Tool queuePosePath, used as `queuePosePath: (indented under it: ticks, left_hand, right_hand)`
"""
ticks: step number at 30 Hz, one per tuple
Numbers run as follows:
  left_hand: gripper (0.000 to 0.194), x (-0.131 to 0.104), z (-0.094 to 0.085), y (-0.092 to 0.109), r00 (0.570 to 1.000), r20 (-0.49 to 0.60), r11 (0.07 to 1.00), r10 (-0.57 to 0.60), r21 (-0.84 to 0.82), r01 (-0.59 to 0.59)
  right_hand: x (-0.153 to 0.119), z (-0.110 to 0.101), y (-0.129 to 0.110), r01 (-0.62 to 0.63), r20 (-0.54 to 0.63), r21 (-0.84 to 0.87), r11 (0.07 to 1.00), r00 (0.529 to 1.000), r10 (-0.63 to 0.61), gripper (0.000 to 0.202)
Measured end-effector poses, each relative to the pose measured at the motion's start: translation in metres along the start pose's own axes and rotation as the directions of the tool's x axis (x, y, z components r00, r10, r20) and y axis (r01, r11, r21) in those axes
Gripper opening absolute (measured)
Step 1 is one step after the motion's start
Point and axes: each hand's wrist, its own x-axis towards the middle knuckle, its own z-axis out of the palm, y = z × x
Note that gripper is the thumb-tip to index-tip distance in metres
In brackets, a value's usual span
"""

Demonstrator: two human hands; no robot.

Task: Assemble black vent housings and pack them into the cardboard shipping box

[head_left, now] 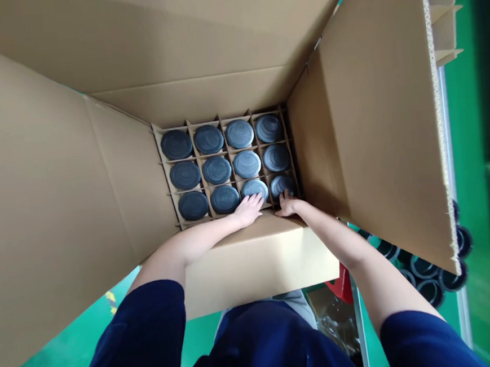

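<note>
A large cardboard box (196, 99) stands open in front of me, its flaps spread outward. Inside, a cardboard divider grid (223, 134) separates several dark round pieces (216, 170), one per cell, their flat discs facing up. My left hand (249, 209) lies with fingers outstretched on the near edge of a round piece (254, 189) in the front row. At the front right corner, my right hand (288, 204) reaches down beside another round piece (282, 185), fingertips touching its near edge. Part of that hand's fingers is hidden in the cell, so its grip is unclear.
Right of the box, several black ring-shaped parts (425, 265) sit on a green surface. More cardboard dividers (444, 15) stand behind the right flap (387, 110). A red object (341, 284) and a box with clear plastic (334, 318) are low at my right.
</note>
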Motion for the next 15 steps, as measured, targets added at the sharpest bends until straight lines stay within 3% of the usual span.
queuePosePath:
  ticks: [5,9,11,13,15]
  left_hand:
    - [0.067,-0.007,-0.001,-0.006,0.997,0.073,1.0,0.023,-0.02,-0.021]
    - [0.065,-0.012,-0.009,-0.008,0.996,0.086,0.997,0.037,-0.065,-0.032]
    - [0.061,-0.021,-0.012,-0.008,0.996,0.084,0.995,0.04,-0.094,-0.032]
    - [0.056,-0.035,-0.014,-0.009,0.996,0.088,0.992,0.024,-0.123,-0.013]
    - [0.045,-0.052,-0.014,-0.013,0.994,0.109,0.988,-0.029,-0.145,0.045]
  right_hand:
    - [-0.001,-0.003,-0.007,-0.022,0.009,-0.013,1.0,1.0,0.022,0.121]
    - [-0.018,-0.009,-0.001,0.011,-0.099,-0.034,0.999,0.995,-0.015,0.098]
    - [-0.033,-0.007,0.007,0.102,-0.209,-0.052,0.993,0.972,-0.111,0.085]
    - [-0.053,0.004,0.016,0.272,-0.374,-0.074,0.959,0.884,-0.28,0.073]
    - [-0.076,0.025,0.022,0.451,-0.562,-0.087,0.888,0.714,-0.417,0.062]
